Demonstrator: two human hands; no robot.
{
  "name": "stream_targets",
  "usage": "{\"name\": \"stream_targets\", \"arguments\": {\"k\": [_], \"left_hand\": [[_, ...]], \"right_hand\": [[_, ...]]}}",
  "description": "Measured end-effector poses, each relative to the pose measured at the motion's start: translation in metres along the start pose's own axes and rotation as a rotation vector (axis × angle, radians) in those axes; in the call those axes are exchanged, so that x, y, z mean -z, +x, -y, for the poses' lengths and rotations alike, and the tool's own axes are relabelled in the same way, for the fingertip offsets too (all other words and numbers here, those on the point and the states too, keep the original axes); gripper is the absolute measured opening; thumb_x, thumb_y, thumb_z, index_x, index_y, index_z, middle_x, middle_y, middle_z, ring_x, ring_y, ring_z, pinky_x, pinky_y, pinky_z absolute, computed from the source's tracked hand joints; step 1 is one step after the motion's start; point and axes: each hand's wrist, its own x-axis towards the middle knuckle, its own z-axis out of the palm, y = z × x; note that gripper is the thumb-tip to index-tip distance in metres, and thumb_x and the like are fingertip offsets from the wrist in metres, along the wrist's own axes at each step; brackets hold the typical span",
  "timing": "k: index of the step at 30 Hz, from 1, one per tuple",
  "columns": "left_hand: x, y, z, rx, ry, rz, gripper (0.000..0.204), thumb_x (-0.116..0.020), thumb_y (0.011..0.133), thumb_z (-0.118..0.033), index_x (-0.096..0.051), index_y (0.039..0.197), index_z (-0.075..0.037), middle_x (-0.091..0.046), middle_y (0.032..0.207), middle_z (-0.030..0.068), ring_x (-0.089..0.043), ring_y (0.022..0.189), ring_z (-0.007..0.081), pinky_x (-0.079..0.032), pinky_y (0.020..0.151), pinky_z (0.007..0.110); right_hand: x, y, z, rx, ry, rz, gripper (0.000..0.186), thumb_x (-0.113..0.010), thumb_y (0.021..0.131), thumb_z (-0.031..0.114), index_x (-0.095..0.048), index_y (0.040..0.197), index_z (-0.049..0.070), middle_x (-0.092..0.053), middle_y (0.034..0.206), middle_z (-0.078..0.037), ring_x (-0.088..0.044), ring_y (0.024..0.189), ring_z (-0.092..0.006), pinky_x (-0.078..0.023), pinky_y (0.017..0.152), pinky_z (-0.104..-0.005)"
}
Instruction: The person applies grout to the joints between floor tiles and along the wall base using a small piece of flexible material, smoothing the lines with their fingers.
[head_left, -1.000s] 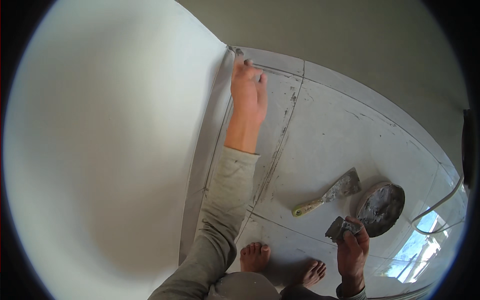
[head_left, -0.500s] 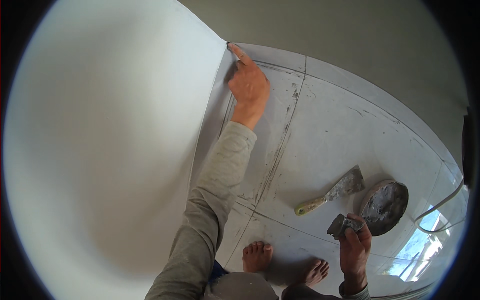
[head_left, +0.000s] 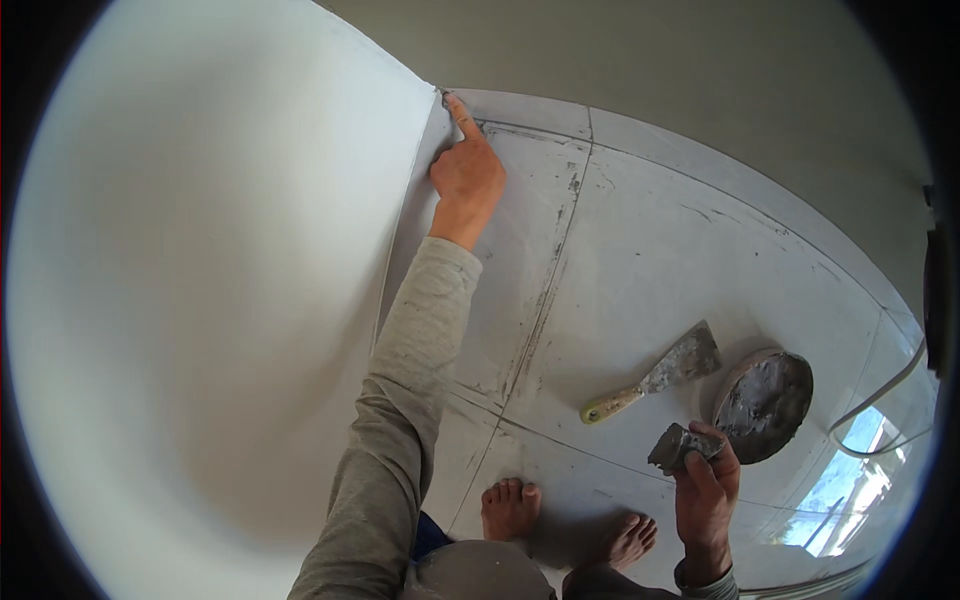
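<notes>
While the right hand (head_left: pixel 707 490) pinches a small blade (head_left: pixel 670 449) between thumb and fingers, the left hand (head_left: pixel 468 178) reaches out to the corner (head_left: pixel 441 93) where the white wall (head_left: pixel 220 250) meets the grey wall (head_left: pixel 700 70), its index finger straight and the other visible fingers curled under. That fingertip seems to touch the corner, though contact is too small to be sure of. I'd judge the step in hand to be fingertip work: pressing or smoothing grey paste (head_left: pixel 760 395) into the joint there. The small blade, caked with paste, is well apart from the corner, just beside the bowl (head_left: pixel 790 435), which holds more paste. A putty knife (head_left: pixel 660 377) lies near the bowl on the tiles (head_left: pixel 650 280). The next move, as I read it, calls for light, steady pressure from one finger — enough to fill without smearing the walls — and a level blade.
</notes>
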Motion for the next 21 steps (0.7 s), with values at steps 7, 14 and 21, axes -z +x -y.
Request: {"name": "stream_targets", "arguments": {"k": [7, 14, 21], "left_hand": [[0.013, -0.05, -0.004, -0.068, -0.031, -0.014, 0.077, -0.062, 0.091, -0.015, -0.027, 0.158, -0.001, -0.071, 0.088, 0.0178, -0.071, 0.076, 0.0321, -0.057, 0.067, 0.045], [0.024, -0.203, -0.028, -0.257, -1.731, 0.436, 0.044, -0.055, 0.099, -0.019, -0.057, 0.138, 0.002, -0.043, 0.093, -0.0014, -0.034, 0.078, 0.011, -0.037, 0.074, 0.027], [0.033, -0.254, -0.042, -0.493, -1.873, 0.576, 0.055, -0.038, 0.104, -0.041, -0.06, 0.13, 0.003, -0.038, 0.101, 0.0017, -0.036, 0.096, 0.0147, -0.032, 0.085, 0.032]], "right_hand": [[0.006, -0.003, 0.004, 0.031, -0.04, 0.02, 0.035, -0.058, 0.094, -0.001, -0.057, 0.129, -0.004, -0.068, 0.107, -0.012, -0.066, 0.097, -0.0202, -0.055, 0.088, -0.0375], [-0.027, 0.054, 0.019, 0.091, -0.164, 0.148, 0.035, -0.058, 0.097, 0.001, -0.056, 0.132, -0.002, -0.067, 0.109, -0.008, -0.063, 0.095, -0.0114, -0.053, 0.085, -0.0299], [-0.065, 0.071, 0.019, -0.078, 0.086, 0.342, 0.037, -0.054, 0.1, 0.005, -0.051, 0.137, 0.002, -0.067, 0.114, -0.01, -0.063, 0.104, -0.015, -0.052, 0.086, -0.0321]]}}
